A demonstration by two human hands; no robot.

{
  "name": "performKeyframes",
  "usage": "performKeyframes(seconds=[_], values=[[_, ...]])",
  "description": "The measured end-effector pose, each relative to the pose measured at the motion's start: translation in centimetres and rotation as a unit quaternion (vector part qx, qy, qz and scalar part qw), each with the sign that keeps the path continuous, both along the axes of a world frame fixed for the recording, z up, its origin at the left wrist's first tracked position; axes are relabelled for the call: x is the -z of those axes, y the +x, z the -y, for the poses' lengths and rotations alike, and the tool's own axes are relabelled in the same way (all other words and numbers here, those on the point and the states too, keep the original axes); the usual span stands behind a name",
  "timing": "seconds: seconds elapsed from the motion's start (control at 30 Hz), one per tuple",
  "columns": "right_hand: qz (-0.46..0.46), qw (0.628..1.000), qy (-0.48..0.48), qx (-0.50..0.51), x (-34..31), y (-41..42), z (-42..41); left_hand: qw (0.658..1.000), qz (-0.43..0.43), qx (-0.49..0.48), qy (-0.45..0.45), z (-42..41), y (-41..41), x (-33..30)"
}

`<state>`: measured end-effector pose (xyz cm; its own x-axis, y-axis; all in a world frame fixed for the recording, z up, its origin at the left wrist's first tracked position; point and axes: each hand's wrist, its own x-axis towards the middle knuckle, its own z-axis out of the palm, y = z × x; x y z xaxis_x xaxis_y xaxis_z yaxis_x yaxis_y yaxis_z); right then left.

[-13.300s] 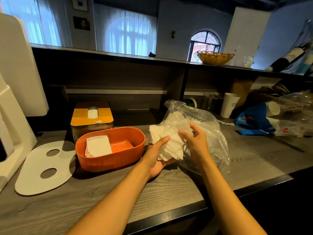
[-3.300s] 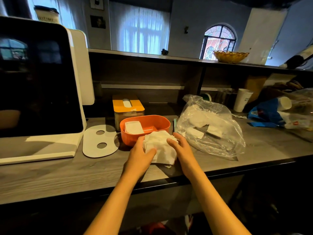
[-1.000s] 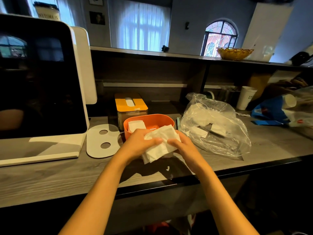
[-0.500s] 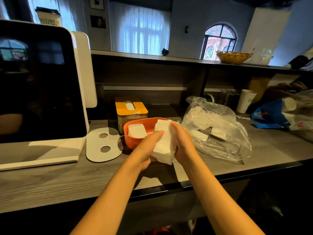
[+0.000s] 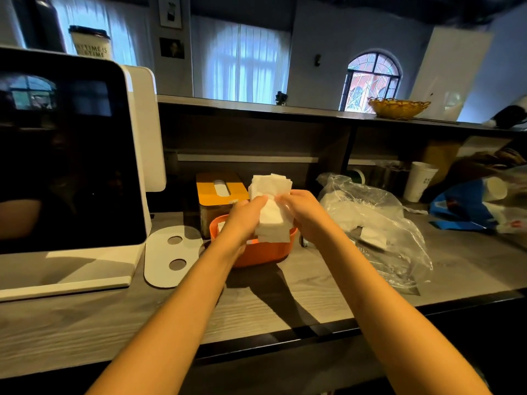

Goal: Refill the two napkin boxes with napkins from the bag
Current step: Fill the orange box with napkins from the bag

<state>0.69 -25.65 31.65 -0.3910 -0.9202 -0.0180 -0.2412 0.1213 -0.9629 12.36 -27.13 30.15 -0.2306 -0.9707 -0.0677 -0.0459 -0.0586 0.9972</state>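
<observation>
Both my hands hold a stack of white napkins [image 5: 271, 206] upright above the open orange napkin box [image 5: 265, 252]. My left hand [image 5: 245, 218] grips the stack's left side, my right hand [image 5: 302, 212] its right side. Behind the orange box stands a second napkin box with a yellow lid [image 5: 221, 191] and a napkin poking from its slot. The clear plastic bag [image 5: 379, 232] with more napkins lies on the counter to the right.
A white oval lid with two holes [image 5: 171, 256] lies left of the orange box. A large screen on a white stand [image 5: 68, 172] fills the left. A paper cup [image 5: 419, 181] and blue bag [image 5: 467, 206] sit at the back right.
I have raised the napkin stack off the counter and carried it forward, so it now stands upright over the orange box. Both hands still hold it.
</observation>
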Motion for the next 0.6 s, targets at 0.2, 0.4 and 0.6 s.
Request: performKeyframes(seconds=[0.2,0.4,0.6], values=[[-0.088,0.991,0.103,0.011,0.3,-1.2,5.0,0.987,0.157,0.01,-0.031,3.7,0.3,0.1],[-0.213,0.955,0.205,-0.008,1.7,-1.5,6.3,0.952,0.3,0.058,0.014,4.9,0.4,0.9],[-0.295,0.934,0.201,-0.023,2.5,-1.9,6.7,0.971,0.218,0.047,0.085,5.4,0.0,1.4]])
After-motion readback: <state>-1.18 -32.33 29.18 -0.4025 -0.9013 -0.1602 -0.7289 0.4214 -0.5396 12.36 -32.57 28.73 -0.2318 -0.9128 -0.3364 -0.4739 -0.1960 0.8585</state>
